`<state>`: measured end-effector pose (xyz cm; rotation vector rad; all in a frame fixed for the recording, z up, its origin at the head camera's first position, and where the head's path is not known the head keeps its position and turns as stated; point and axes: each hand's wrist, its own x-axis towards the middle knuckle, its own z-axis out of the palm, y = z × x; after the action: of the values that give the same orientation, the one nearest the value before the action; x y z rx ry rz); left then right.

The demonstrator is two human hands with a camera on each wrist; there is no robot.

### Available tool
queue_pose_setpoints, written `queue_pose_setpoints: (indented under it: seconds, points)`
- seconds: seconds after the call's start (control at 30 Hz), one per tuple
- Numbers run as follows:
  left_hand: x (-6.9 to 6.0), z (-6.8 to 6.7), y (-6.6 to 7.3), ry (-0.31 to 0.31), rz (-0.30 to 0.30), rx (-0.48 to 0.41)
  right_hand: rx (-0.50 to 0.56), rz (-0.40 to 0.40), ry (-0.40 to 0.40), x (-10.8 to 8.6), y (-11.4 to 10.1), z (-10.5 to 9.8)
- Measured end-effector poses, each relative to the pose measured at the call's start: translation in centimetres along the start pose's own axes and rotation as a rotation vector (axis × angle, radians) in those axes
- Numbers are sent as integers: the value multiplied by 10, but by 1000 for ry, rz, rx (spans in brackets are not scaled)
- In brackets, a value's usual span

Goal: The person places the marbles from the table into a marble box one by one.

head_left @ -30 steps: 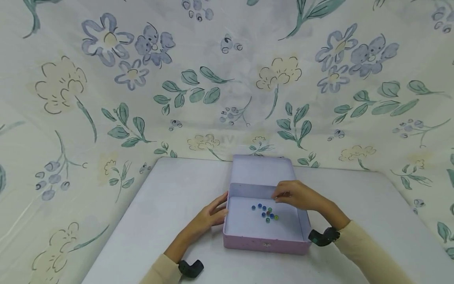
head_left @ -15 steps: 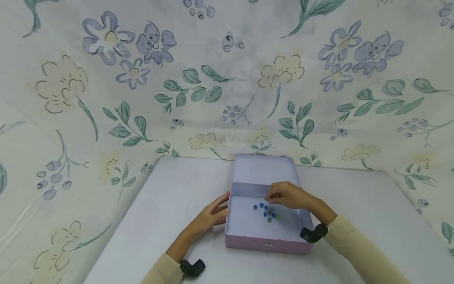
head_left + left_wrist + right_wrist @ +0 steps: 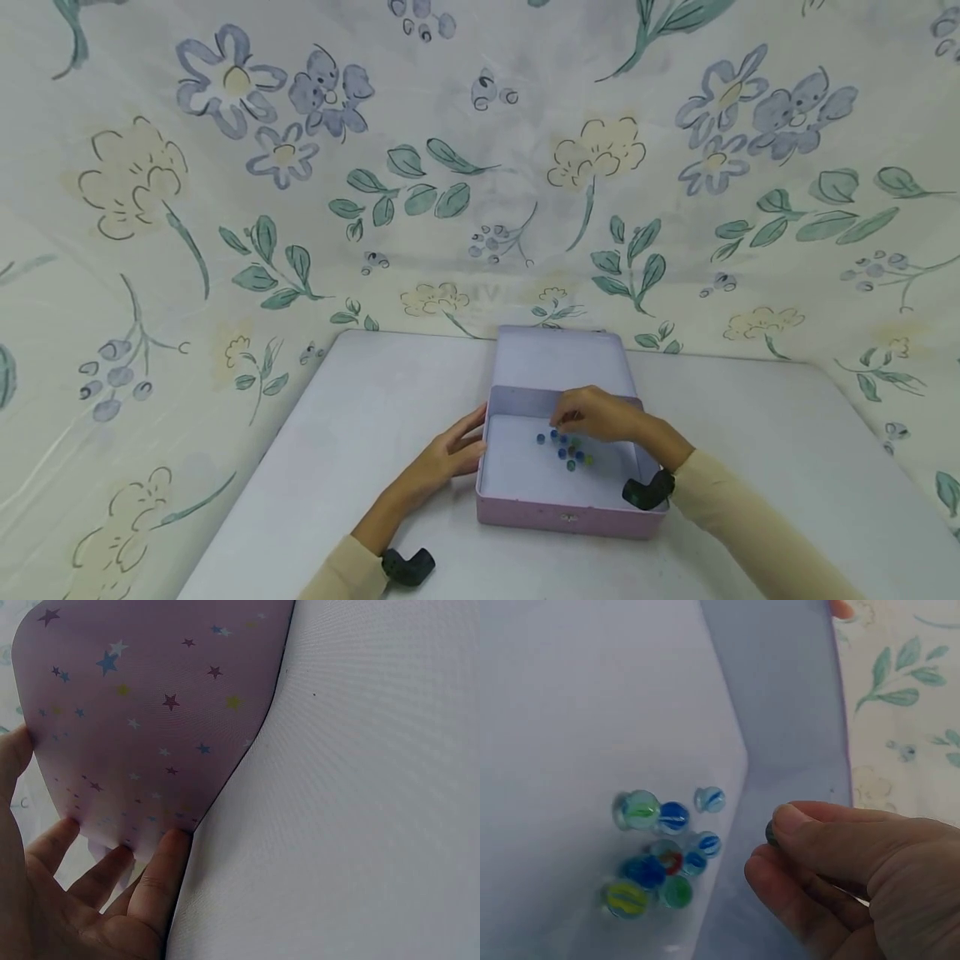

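Observation:
A pink tin box (image 3: 525, 513) with a star pattern stands on the table, its lid (image 3: 558, 354) tipped back. Inside lie several glass marbles (image 3: 572, 453), blue, green, yellow and reddish, clustered on the pale floor. My right hand (image 3: 603, 415) is over the box, above the far side of the cluster. In the right wrist view it pinches a dark green marble (image 3: 770, 833) between thumb and finger, mostly covered by them. My left hand (image 3: 442, 460) touches the box's left side, and the left wrist view has its fingertips (image 3: 171, 844) against the star-patterned wall.
The white table (image 3: 375, 400) extends to both sides of the box. Behind it hangs a floral sheet (image 3: 450, 242). Each wrist wears a black device, the right one (image 3: 648, 490) close to the box's right rim.
My right hand has moved left across the box toward the marbles, still pinching its marble. The left hand stays at the box's side. The head view has shifted slightly.

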<state>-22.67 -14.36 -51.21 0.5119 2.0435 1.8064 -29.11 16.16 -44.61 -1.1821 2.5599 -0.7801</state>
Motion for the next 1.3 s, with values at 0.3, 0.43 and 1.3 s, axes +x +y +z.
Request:
queue_pose_setpoints:
  seconds: [0.3,0.43,1.3]
  points:
    - [1,1,-1,-8,1,-2,-47,20,-34,1,1,15]
    - [2,0,-2,-7,7,7,-66,19,-37,2,3,17]
    - [-2,-2,-1,-22,-5,-4,-119,-5,26,-3,0,15]
